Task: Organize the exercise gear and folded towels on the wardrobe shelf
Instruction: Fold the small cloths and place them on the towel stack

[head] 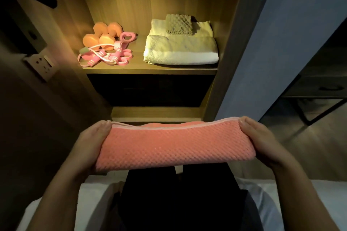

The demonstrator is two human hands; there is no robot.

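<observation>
A folded pink waffle-textured towel (174, 146) is held level in front of me, below the lit wardrobe shelf (150, 71). My left hand (92, 142) grips its left end and my right hand (262, 140) grips its right end, thumbs on top. On the shelf's left lie two orange dumbbells (102, 36), a pink skipping rope with resistance bands (105, 55) and a pink heart-shaped grip ring (128, 36). To the right sits a folded white towel (181, 50), with another white towel (159, 27) behind it and a small beige knitted cloth (179, 24) on top.
A lower wooden shelf (155, 112) sits beneath a dark compartment. A wall socket (42, 63) is mounted on the left panel. The wardrobe's right side panel (238, 43) stands beside a blue wall. A dark desk with metal legs (319, 92) is at right. White bedding (90, 202) lies under me.
</observation>
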